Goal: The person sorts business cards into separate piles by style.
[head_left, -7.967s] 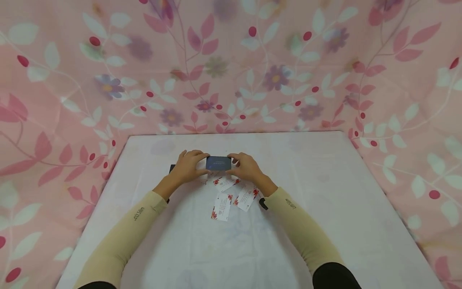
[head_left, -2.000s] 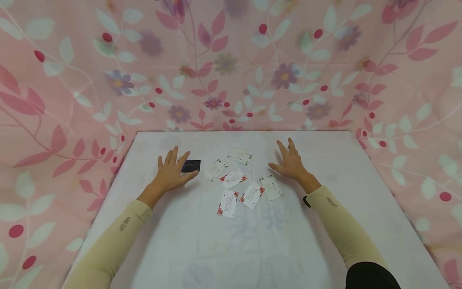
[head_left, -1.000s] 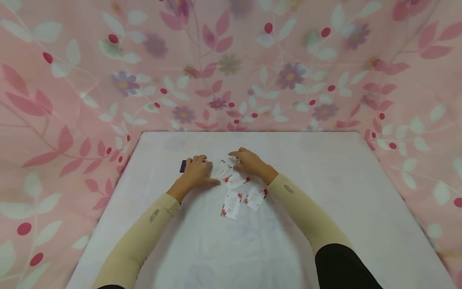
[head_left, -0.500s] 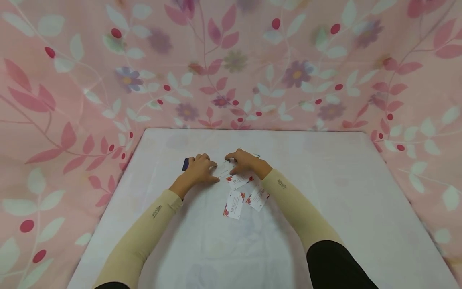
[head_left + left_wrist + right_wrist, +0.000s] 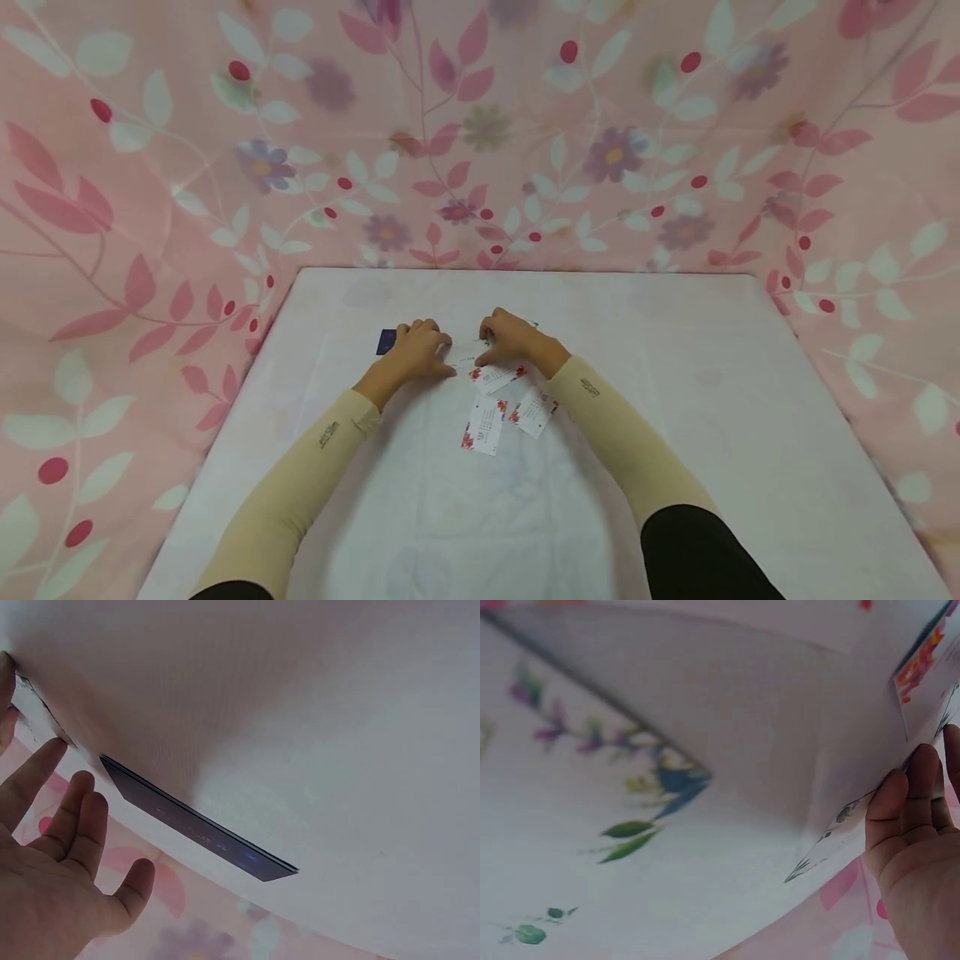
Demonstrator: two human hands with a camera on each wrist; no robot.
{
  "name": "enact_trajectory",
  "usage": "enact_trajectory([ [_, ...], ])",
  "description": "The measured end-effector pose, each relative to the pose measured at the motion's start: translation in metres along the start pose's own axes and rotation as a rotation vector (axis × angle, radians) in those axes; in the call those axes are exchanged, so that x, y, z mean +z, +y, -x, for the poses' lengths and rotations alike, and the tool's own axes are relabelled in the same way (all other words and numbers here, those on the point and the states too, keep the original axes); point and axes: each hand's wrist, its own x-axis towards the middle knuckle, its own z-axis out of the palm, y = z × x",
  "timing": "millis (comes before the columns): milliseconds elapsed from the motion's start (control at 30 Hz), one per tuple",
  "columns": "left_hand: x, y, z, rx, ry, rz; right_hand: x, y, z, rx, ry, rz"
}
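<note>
Open white tabletop (image 5: 675, 467) right of the right hand (image 5: 513, 339) and near its forearm. Scattered red-flowered cards (image 5: 483, 423) just below both hands; dark card (image 5: 386, 341) beside the left hand (image 5: 416, 350). Floral curtain (image 5: 480, 150) beyond the fingertips.

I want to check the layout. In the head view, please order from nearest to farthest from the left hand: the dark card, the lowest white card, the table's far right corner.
1. dark card, at the left hand's far left side.
2. lowest white card, nearer the person, to the right.
3. table's far right corner, far off at the back right.
</note>
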Motion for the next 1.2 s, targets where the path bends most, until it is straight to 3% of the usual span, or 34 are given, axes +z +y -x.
enact_trajectory([
  [267, -0.002, -0.002, -0.007, 0.055, -0.019, -0.017, 0.005, 0.003, 0.006, -0.019, 0.032, -0.01],
  [567, -0.001, 0.002, -0.008, 0.126, 0.035, 0.021, 0.008, 0.008, 0.013, 0.01, 0.101, -0.239],
  [800, -0.001, 0.002, -0.008, 0.151, 0.143, 0.054, 0.001, 0.017, 0.019, -0.015, 0.188, -0.388],
  [1033, -0.001, 0.008, -0.014, 0.183, 0.203, 0.036, -0.004, 0.021, 0.022, 0.013, 0.161, -0.515],
  [1200, 0.0, 0.013, -0.018, 0.177, 0.228, -0.032, -0.005, 0.022, 0.024, 0.028, 0.132, -0.552],
])
